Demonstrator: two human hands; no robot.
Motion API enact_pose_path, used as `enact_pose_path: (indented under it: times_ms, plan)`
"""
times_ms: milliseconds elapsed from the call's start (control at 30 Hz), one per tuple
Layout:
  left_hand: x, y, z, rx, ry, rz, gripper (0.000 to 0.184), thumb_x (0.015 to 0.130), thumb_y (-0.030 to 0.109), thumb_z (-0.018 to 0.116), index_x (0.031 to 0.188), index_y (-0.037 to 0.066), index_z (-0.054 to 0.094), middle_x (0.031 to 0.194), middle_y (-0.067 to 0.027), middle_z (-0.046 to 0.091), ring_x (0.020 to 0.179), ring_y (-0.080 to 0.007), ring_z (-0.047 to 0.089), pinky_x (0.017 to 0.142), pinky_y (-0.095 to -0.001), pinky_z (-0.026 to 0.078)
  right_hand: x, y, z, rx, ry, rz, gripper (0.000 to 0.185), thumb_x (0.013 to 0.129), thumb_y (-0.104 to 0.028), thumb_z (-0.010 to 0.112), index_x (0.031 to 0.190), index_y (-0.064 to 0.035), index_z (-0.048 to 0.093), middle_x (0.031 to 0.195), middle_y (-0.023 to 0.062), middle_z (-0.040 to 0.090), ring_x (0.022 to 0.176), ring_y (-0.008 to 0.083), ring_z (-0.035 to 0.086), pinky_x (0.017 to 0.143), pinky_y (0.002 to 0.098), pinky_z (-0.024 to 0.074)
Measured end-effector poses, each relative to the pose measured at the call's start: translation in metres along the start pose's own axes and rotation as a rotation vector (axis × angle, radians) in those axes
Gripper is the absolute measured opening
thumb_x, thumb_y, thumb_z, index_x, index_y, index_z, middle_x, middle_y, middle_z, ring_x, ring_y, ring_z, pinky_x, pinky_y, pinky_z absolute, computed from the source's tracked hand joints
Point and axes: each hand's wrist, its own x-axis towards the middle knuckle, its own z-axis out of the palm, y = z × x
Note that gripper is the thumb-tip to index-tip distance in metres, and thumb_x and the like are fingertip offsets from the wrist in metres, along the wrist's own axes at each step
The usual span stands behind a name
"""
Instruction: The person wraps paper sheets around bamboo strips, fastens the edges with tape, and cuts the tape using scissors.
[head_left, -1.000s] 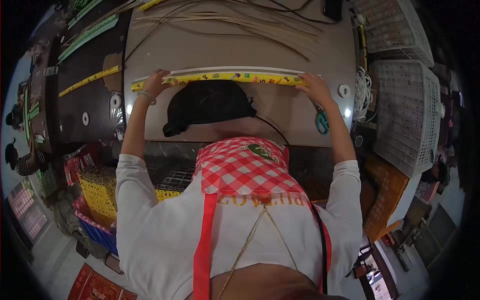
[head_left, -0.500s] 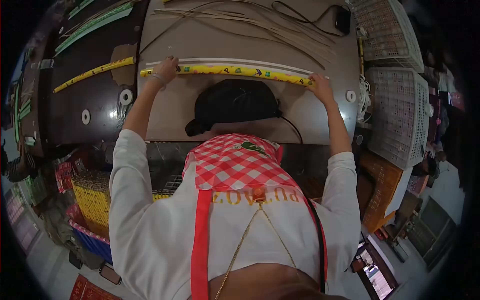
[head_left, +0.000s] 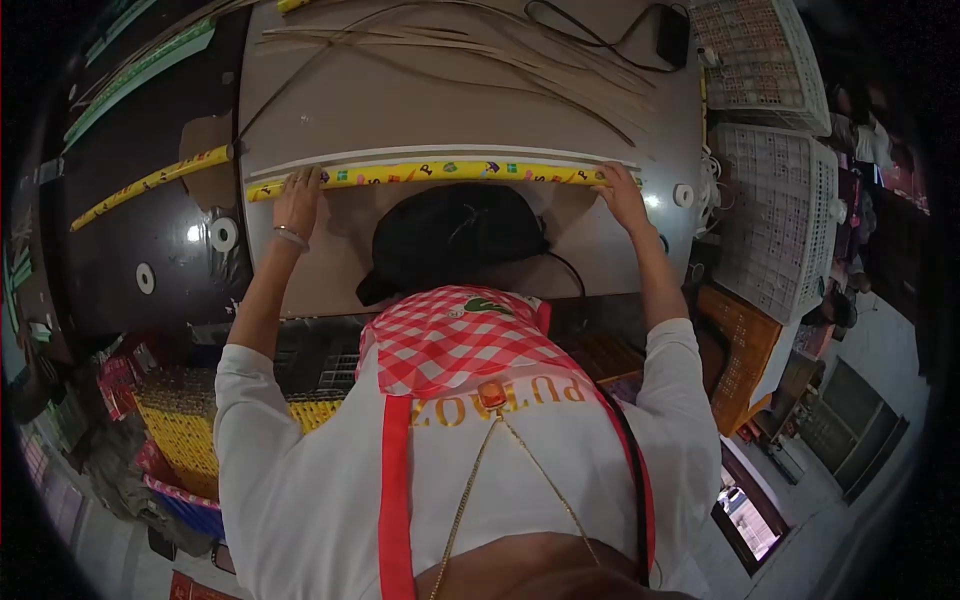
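A long yellow roll (head_left: 450,171) with a colourful printed pattern lies across the table in front of me. My left hand (head_left: 298,205) is closed over it near its left end, fingers curled on top. Near the right end my right hand (head_left: 622,195) pinches the roll between thumb and fingers. Just behind the roll runs a thin white strip (head_left: 450,153), almost parallel to it. A black, cushion-like bundle (head_left: 455,235) sits between my arms, close to the roll's near side.
Thin brown strips (head_left: 480,55) lie at the back beside a black adapter (head_left: 672,38) with cable. Another yellow roll (head_left: 150,187) rests on the dark table at left, near white tape rolls (head_left: 146,278). White plastic baskets (head_left: 775,220) stand at right.
The view has shifted, so the table appears lower and further left. My left fingers have drawn back slightly from the white strip onto the roll. Both hands stay at the roll's ends.
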Motion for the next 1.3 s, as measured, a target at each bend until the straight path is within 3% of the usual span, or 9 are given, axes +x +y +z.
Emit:
enact_pose_path:
  times_ms: [300, 367, 533, 633, 667, 800, 933, 1100, 1300]
  plan:
    - [-0.001, 0.005, -0.003, 0.030, -0.097, -0.041, 0.053, 0.075, 0.003, 0.052, 0.125, 0.008, 0.037, 0.108, -0.0119, 0.043, 0.105, -0.0287, 0.043, 0.081, -0.0351, 0.044, -0.007, 0.003, 0.004, 0.097, 0.061, 0.075, 0.042, 0.070, -0.009, 0.062, 0.109, -0.0020, 0.048, 0.104, 0.0154, 0.045, 0.098, 0.0323, 0.044, 0.085, 0.0382, 0.0371]
    - [0.000, 0.008, -0.007, 0.079, -0.077, 0.020, 0.054, 0.076, 0.003, 0.052, 0.127, 0.007, 0.035, 0.108, -0.0129, 0.046, 0.103, -0.0295, 0.044, 0.081, -0.0348, 0.044, -0.010, 0.018, 0.014, 0.103, 0.143, -0.072, 0.039, 0.070, -0.009, 0.062, 0.106, -0.0018, 0.048, 0.105, 0.0157, 0.045, 0.098, 0.0327, 0.043, 0.086, 0.0390, 0.0363]
    - [0.004, 0.021, -0.015, -0.053, -0.100, -0.208, 0.044, 0.080, 0.003, 0.048, 0.122, 0.001, 0.037, 0.117, -0.0159, 0.046, 0.111, -0.0322, 0.043, 0.086, -0.0377, 0.041, -0.005, 0.013, 0.012, 0.000, 0.158, -0.066, 0.033, 0.072, -0.012, 0.063, 0.103, -0.0081, 0.054, 0.102, 0.0142, 0.046, 0.097, 0.0302, 0.044, 0.085, 0.0389, 0.0363]
    - [-0.004, 0.013, 0.003, 0.060, 0.004, -0.045, 0.040, 0.081, 0.003, 0.045, 0.120, -0.001, 0.037, 0.121, -0.0168, 0.043, 0.117, -0.0322, 0.037, 0.094, -0.0397, 0.034, -0.007, 0.011, 0.015, -0.128, 0.253, 0.056, 0.034, 0.072, -0.014, 0.063, 0.106, -0.0173, 0.058, 0.100, 0.0074, 0.047, 0.097, 0.0262, 0.044, 0.085, 0.0389, 0.0343]
    - [-0.005, 0.016, 0.006, -0.029, 0.012, -0.060, 0.039, 0.082, 0.006, 0.045, 0.120, 0.000, 0.037, 0.125, -0.0163, 0.039, 0.121, -0.0311, 0.032, 0.099, -0.0412, 0.027, -0.006, 0.010, 0.012, -0.186, 0.230, 0.040, 0.034, 0.073, -0.016, 0.062, 0.107, -0.0184, 0.058, 0.100, 0.0061, 0.047, 0.097, 0.0250, 0.044, 0.086, 0.0387, 0.0330]
    - [-0.007, 0.024, 0.014, 0.035, 0.049, -0.129, 0.047, 0.081, 0.018, 0.052, 0.121, 0.000, 0.036, 0.130, -0.0151, 0.035, 0.124, -0.0301, 0.029, 0.101, -0.0417, 0.025, 0.000, 0.013, 0.010, -0.257, 0.194, -0.026, 0.037, 0.077, -0.020, 0.059, 0.114, -0.0237, 0.054, 0.099, 0.0029, 0.049, 0.095, 0.0205, 0.046, 0.088, 0.0389, 0.0286]
    - [0.003, 0.028, 0.011, 0.049, -0.041, -0.182, 0.052, 0.084, 0.026, 0.050, 0.125, 0.000, 0.032, 0.133, -0.0160, 0.031, 0.126, -0.0298, 0.025, 0.102, -0.0412, 0.022, 0.001, 0.021, 0.016, -0.216, 0.160, 0.101, 0.037, 0.079, -0.024, 0.057, 0.114, -0.0137, 0.048, 0.111, 0.0041, 0.050, 0.105, 0.0197, 0.045, 0.093, 0.0396, 0.0250]
    - [0.016, 0.025, 0.002, -0.096, 0.009, -0.201, 0.065, 0.084, 0.045, 0.041, 0.130, 0.001, 0.027, 0.136, -0.0155, 0.027, 0.127, -0.0300, 0.022, 0.104, -0.0407, 0.016, 0.008, 0.043, 0.027, -0.296, 0.215, 0.015, 0.025, 0.083, -0.020, 0.052, 0.107, -0.0141, 0.053, 0.111, 0.0019, 0.051, 0.106, 0.0183, 0.046, 0.093, 0.0387, 0.0236]
    - [0.049, 0.014, -0.005, -0.081, -0.067, -0.069, 0.074, 0.080, 0.055, 0.042, 0.133, 0.006, 0.024, 0.138, -0.0134, 0.021, 0.128, -0.0290, 0.018, 0.104, -0.0418, 0.016, 0.034, 0.056, 0.025, -0.329, 0.193, 0.106, 0.023, 0.086, -0.023, 0.047, 0.108, -0.0204, 0.056, 0.113, 0.0056, 0.046, 0.105, 0.0226, 0.043, 0.093, 0.0417, 0.0205]
